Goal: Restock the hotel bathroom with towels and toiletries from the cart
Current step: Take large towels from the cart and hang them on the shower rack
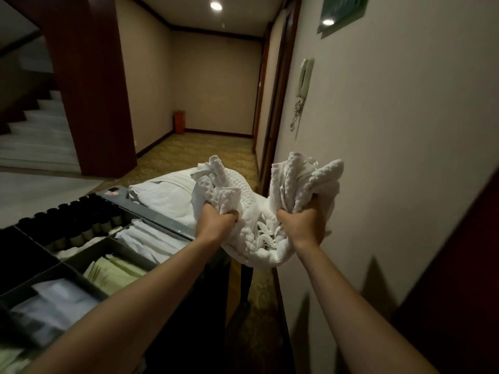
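Two-handed hold on one white quilted towel (251,203), up in the air over the far end of the cart (156,214). Grips one bunched end in the left hand (216,220), fingers curled tight into the cloth; grips the other bunched end in the right hand (305,222), clenched the same way. Between the hands, a slack loop sagging below the wrists. Left of and below the left hand, a divided tray with a row of small dark-capped bottles (81,230), white packets (151,236) and pale green sachets (118,271). Just beyond the left hand, folded white linen (162,195). Right of the right hand, a beige wall (391,130); higher up on it, a wall phone (305,76).
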The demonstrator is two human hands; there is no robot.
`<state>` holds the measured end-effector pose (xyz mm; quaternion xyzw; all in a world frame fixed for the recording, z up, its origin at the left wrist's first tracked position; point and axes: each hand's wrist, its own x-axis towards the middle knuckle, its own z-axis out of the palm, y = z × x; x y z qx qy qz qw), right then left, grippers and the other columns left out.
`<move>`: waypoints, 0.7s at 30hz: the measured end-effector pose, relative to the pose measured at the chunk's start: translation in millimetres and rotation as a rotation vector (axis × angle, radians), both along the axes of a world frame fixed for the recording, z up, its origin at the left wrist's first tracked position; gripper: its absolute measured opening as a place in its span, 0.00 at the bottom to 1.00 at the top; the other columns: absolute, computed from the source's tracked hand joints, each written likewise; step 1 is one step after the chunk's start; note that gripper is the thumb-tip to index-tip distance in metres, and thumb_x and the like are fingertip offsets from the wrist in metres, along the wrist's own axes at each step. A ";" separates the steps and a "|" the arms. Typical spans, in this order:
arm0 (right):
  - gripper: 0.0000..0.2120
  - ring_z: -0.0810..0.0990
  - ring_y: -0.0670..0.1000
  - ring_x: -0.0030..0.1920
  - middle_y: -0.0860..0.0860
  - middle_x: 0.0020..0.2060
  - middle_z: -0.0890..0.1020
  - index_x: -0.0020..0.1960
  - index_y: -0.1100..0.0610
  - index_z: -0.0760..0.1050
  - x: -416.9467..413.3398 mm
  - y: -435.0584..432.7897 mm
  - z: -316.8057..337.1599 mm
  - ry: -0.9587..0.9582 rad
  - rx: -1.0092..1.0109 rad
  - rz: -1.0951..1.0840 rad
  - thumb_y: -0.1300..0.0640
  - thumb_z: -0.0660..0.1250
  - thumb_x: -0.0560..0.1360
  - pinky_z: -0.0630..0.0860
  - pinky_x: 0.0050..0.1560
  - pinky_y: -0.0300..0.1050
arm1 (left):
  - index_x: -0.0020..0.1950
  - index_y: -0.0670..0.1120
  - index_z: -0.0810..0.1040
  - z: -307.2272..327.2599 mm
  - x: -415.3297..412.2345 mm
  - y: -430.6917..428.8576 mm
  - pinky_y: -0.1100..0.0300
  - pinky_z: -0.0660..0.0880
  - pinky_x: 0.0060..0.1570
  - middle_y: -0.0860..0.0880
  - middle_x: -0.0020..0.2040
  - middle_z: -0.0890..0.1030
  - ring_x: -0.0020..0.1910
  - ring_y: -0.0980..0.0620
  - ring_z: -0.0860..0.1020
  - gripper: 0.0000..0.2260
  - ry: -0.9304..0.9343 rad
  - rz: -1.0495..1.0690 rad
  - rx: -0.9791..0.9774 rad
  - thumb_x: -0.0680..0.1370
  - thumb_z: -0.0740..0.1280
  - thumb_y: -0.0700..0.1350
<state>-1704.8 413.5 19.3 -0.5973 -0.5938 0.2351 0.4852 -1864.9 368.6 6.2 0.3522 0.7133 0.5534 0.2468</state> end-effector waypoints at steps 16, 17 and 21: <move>0.23 0.82 0.56 0.56 0.56 0.55 0.83 0.61 0.62 0.75 97.9 -290.4 -66.6 0.051 -0.270 -0.220 0.59 0.75 0.68 0.68 0.43 0.36 | 0.65 0.45 0.73 -86.3 92.3 -243.8 0.51 0.75 0.57 0.46 0.56 0.80 0.57 0.44 0.78 0.25 -0.008 -0.260 -0.226 0.69 0.71 0.43; 0.25 0.82 0.56 0.57 0.56 0.56 0.83 0.62 0.62 0.75 102.5 -303.6 -72.8 0.053 -0.288 -0.222 0.58 0.75 0.68 0.68 0.44 0.35 | 0.66 0.46 0.73 -91.2 97.0 -257.5 0.49 0.75 0.58 0.46 0.57 0.80 0.57 0.43 0.77 0.27 -0.011 -0.273 -0.240 0.67 0.72 0.44; 0.27 0.82 0.56 0.57 0.56 0.56 0.83 0.64 0.61 0.74 122.7 -355.7 -96.6 0.068 -0.328 -0.234 0.56 0.76 0.67 0.68 0.46 0.35 | 0.64 0.46 0.73 -106.9 115.4 -312.2 0.46 0.76 0.58 0.45 0.55 0.80 0.56 0.42 0.78 0.29 -0.005 -0.276 -0.277 0.63 0.70 0.48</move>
